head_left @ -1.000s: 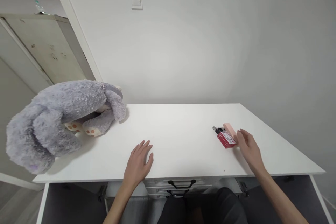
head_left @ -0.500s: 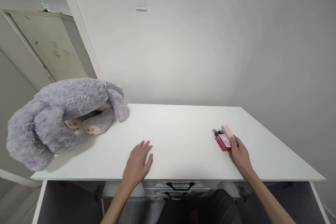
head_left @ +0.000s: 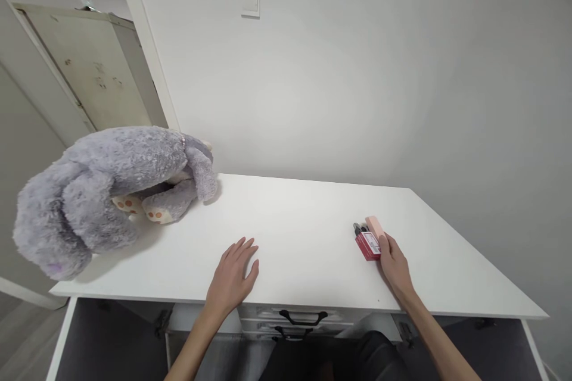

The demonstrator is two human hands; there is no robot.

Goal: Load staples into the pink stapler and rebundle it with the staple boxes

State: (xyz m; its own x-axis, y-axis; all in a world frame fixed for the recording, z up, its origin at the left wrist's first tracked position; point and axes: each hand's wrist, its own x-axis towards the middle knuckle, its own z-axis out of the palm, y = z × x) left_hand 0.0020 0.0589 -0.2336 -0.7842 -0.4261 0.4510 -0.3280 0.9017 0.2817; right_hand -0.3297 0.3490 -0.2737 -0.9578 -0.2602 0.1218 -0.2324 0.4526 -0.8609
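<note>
My right hand (head_left: 395, 268) is closed round a small bundle over the right half of the white tabletop (head_left: 290, 238). In it are a pale pink bar-shaped thing (head_left: 374, 226) and a small red box (head_left: 367, 246) with a white label. Dark, slim items with a shiny tip (head_left: 356, 228) stick out behind the box; their kind is too small to make out. Flat on the tabletop near the front edge rests my left hand (head_left: 231, 274), fingers outstretched, holding nothing.
A large grey-lilac plush toy (head_left: 129, 161) slumps over the table's left end. Black-handled drawers (head_left: 304, 317) sit under the front edge, between open dark compartments. Behind is a wall with a light switch (head_left: 251, 5); a worn cabinet (head_left: 84, 65) stands at the far left.
My right hand has shifted a little to the left with the bundle in it. My left hand stays in place. The camera view has tilted slightly.
</note>
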